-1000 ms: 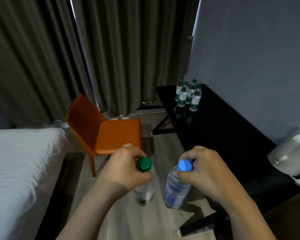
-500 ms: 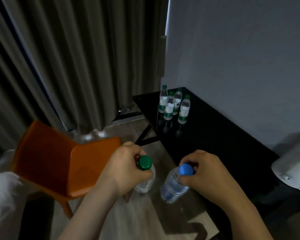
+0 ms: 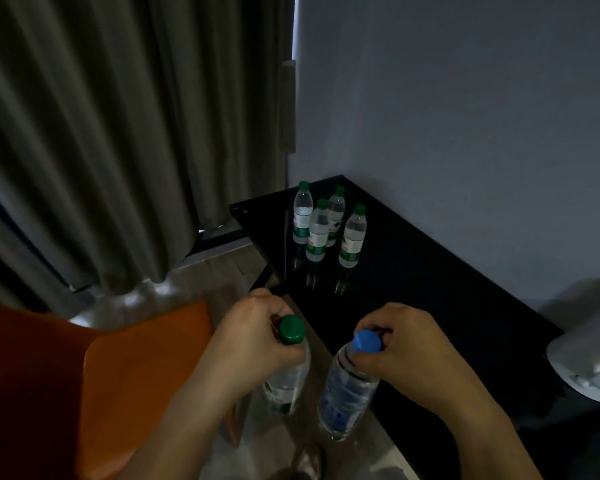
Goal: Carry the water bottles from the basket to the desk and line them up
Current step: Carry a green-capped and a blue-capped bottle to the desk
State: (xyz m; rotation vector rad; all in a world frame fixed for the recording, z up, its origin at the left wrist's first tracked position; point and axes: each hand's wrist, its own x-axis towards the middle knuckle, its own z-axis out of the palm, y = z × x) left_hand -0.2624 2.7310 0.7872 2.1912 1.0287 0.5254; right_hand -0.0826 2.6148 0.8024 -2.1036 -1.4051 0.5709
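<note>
- Green-capped bottle [image 3: 286, 374]: you hold it by the neck in your left hand [image 3: 250, 341]. It hangs upright over the floor, just beside the bench's [image 3: 430, 292] near edge.
- Blue-capped bottle [image 3: 347, 389]: held by the neck in your right hand [image 3: 413, 344], tilted a little, right at the bench's near edge. Over the edge or just off it, cannot tell.
- Fingers [image 3: 269, 306] of both hands are curled tight under the caps and grip the bottles.
- Four green-capped bottles [image 3: 317, 230] stand upright near the bench's far corner, by the curtain [image 3: 118, 133]. They are close together in a loose two-by-two cluster, not one clean row.
- The basket is not in view.
- Step, as I judge it: carry leg, both bottles in the air, neither set down yet.
- Next move calls for reaching forward over the bench and standing both bottles upright beside the four. Pick a line to extend and leave a gap so you don't knock one over.
- Risk: a neck hold lets the bottles swing, so land them base-flat.
- Around: orange chair [image 3: 118, 382] on the left, white appliance [image 3: 589, 358] at the bench's right end.
</note>
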